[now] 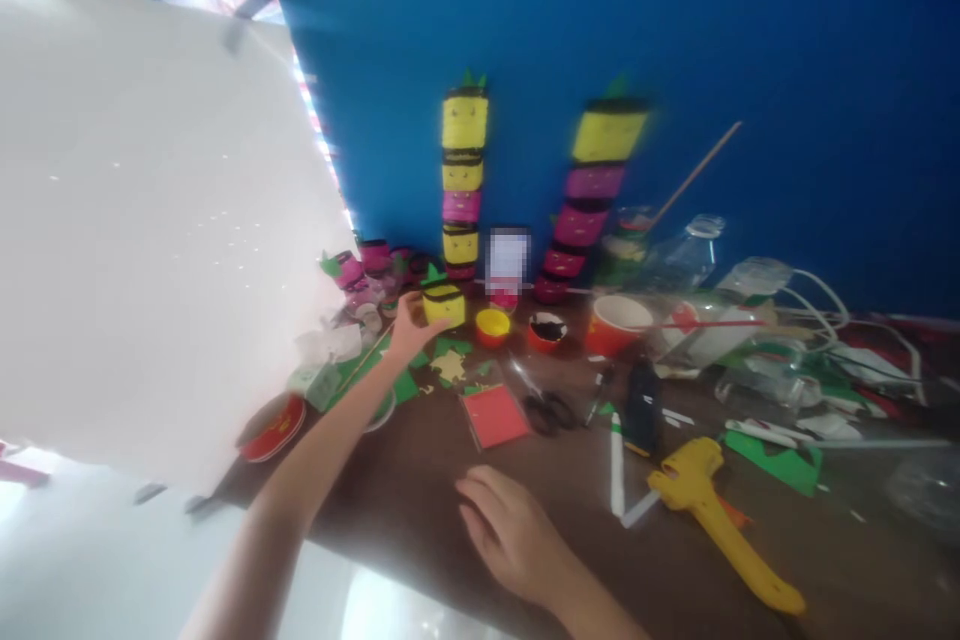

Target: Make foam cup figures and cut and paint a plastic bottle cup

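My left hand (410, 328) reaches out to the back of the table, thumb and fingers around a small yellow-painted cup (445, 310) with a black band and green points on top. Just behind that cup stands a stack of yellow and magenta cups (462, 170) with faces. My right hand (510, 535) hovers near the table's front, fingers loosely bent and slightly apart, with nothing visible in it. Ahead of it lie a red square of paper (496, 417) and black-handled scissors (551, 412). A cup of yellow paint (492, 326) sits right of the held cup.
A second, tilted cup stack (581, 210) leans near the blue backdrop (675, 40). Dark paint (547, 330) fills another small cup. To the right lie a yellow glue gun (712, 515), a marker (616, 470) and plastic bottles (697, 255). Several magenta cups (375, 255) crowd the back left.
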Available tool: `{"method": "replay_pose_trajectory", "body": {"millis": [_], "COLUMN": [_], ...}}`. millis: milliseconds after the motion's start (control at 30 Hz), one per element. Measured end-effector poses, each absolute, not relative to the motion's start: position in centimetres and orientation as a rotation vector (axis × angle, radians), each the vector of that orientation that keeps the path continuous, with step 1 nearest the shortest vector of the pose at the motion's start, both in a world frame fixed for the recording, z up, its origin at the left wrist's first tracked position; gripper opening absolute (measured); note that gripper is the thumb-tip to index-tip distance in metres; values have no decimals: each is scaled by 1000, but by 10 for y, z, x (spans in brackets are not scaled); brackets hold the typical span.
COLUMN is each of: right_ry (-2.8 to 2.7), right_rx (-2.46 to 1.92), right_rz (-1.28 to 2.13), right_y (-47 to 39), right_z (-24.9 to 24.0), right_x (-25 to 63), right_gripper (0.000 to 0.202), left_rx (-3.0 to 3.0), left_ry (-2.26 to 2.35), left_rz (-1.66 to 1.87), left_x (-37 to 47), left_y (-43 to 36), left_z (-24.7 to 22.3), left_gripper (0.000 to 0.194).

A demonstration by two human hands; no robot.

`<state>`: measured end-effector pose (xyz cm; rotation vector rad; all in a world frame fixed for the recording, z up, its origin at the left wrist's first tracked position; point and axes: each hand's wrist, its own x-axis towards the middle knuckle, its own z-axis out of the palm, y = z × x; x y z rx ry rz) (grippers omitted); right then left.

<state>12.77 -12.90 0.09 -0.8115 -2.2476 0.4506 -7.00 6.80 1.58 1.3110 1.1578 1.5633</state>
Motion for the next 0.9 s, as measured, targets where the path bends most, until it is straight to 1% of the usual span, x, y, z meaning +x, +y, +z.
{"method": "replay_pose_trajectory", "body": {"millis": [200,300,467,600,800,900], "right_ry": [-2237,-2243,-2269,-2294,-2291,-2291], "right_rx": [-803,-803,-807,-820,-831,-825], "right_rz": [451,450,471,496,482,469], "right_y": [-128,-128,-127,-126,-126,-126], "right_z": [0,1,2,1,-3,-4], "right_x": [127,127,127,127,126,126], "right_gripper": [22,22,22,24,24,24], "left_rx": [1584,1587,1489,1531,1545,1541], "left_ry": [1316,1359,1333,1317,1320,1331], "left_rz": [1390,1364,1354,1292,1408,1454], "left_x": [-78,-82,-86,-92,-102,-99], "left_y": [85,89,95,101,110,110], "left_z": [8,8,12,9,-1,-5], "left_gripper": [78,80,77,80,89,89]}}
